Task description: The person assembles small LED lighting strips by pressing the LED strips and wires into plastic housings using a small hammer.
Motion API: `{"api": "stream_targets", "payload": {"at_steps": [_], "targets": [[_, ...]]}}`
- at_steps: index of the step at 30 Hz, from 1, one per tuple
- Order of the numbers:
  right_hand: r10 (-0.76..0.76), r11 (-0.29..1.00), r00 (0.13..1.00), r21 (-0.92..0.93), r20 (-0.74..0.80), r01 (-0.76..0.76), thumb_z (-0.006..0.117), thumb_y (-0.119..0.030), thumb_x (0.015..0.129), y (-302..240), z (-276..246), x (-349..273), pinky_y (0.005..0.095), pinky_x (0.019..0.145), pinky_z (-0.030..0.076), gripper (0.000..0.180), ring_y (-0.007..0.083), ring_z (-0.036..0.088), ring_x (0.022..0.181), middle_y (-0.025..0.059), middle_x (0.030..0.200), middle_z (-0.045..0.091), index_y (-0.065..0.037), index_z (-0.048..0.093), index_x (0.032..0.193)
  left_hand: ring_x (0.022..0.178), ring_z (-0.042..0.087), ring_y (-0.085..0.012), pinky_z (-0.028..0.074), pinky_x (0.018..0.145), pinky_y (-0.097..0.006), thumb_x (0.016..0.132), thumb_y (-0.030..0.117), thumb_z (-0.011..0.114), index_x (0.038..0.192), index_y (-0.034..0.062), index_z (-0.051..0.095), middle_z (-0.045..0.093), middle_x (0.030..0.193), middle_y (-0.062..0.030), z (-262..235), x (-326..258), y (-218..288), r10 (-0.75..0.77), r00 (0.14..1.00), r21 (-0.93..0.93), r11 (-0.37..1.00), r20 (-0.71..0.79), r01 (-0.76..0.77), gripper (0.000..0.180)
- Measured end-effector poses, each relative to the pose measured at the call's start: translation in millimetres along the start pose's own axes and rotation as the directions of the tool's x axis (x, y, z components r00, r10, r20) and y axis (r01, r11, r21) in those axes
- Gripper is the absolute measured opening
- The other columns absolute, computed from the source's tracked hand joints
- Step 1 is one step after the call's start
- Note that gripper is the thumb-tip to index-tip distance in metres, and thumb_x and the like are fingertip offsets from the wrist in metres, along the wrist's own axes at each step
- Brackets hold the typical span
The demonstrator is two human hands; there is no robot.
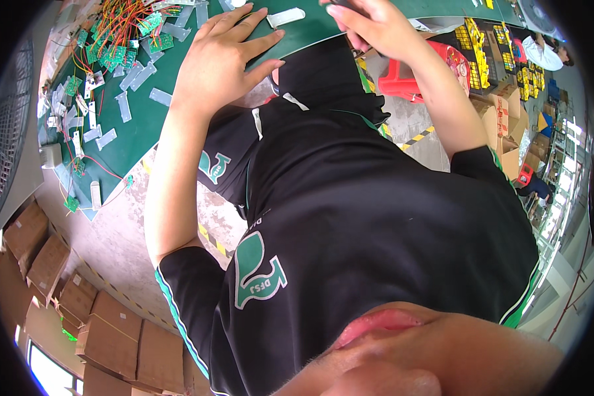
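Note:
My left hand [221,63] lies on the green tabletop [135,135] at its near edge, fingers spread, holding nothing. Just beyond its fingertips is a small white plastic piece [286,18]. At the top edge, my right hand [379,30] is closed around a dark, slim thing [351,6], partly cut off by the picture's rim, so its kind cannot be told. Left of my left hand lie several clear plastic strips [123,105] and a tangled heap of small green circuit boards [115,56] with red and yellow wires [129,20].
A red plastic stool [402,82] stands right of the table. Behind it are yellow-and-black racks [475,53] and open cardboard boxes [508,122]. Stacked cartons [109,330] fill the lower left. A grey mesh guard [6,132] borders the far left. Another person [541,53] is at the right.

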State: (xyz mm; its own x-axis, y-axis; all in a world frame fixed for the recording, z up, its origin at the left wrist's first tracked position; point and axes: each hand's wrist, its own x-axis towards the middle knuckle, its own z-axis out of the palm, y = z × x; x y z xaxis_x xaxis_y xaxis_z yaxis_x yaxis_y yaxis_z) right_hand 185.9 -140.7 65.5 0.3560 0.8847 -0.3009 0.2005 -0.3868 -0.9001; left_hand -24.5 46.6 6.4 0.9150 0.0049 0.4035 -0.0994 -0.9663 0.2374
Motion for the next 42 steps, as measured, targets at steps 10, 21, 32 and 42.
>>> {"api": "stream_targets", "payload": {"at_steps": [10,21,32,42], "targets": [[-0.355,0.815,0.926,-0.527,-0.124,0.241,0.072,-0.021,0.098,49,20,-28,0.0320,0.070,0.052,0.030,0.0227,0.067,0.074,0.0129,0.091,0.073,-0.002,0.068,0.121,0.136,0.055,-0.0289,0.042,0.112,-0.046,0.085,0.038,0.079,0.126,0.0238,0.076,0.065,0.140,-0.0089,6,-3,-5,-0.021,1.000,-0.028,0.999,0.001,0.021,0.044],[-0.555,0.782,0.782,-0.498,-0.283,0.374,0.071,-0.025,0.098,67,33,-33,0.0344,0.063,0.050,0.031,0.0245,0.066,0.069,0.0147,0.087,0.072,-0.004,0.068,0.120,0.136,0.054,-0.0289,0.041,0.112,-0.045,0.084,0.035,0.081,0.125,0.0219,0.076,0.066,0.139,-0.0085,-1,4,1,-0.012,1.000,-0.016,1.000,0.028,0.013,0.044],[-0.326,0.804,0.944,-0.539,-0.046,0.252,0.077,-0.021,0.088,2,24,39,0.0397,0.072,0.051,0.030,0.0350,0.066,0.079,0.0215,0.087,0.066,0.000,0.064,0.107,0.135,0.055,-0.0299,0.041,0.112,-0.046,0.084,0.033,0.081,0.126,0.0219,0.075,0.065,0.140,-0.0102,1,4,-1,0.003,0.999,-0.007,1.000,0.036,-0.002,0.044],[-0.373,0.760,0.927,-0.583,-0.029,0.287,0.077,-0.020,0.086,6,38,49,0.0425,0.066,0.049,0.024,0.0412,0.064,0.077,0.0236,0.083,0.063,0.000,0.065,0.091,0.133,0.057,-0.0298,0.041,0.112,-0.047,0.084,0.035,0.081,0.127,0.0227,0.075,0.065,0.139,-0.0092,2,3,-2,0.006,1.000,0.007,1.000,0.025,-0.006,0.045]]}}
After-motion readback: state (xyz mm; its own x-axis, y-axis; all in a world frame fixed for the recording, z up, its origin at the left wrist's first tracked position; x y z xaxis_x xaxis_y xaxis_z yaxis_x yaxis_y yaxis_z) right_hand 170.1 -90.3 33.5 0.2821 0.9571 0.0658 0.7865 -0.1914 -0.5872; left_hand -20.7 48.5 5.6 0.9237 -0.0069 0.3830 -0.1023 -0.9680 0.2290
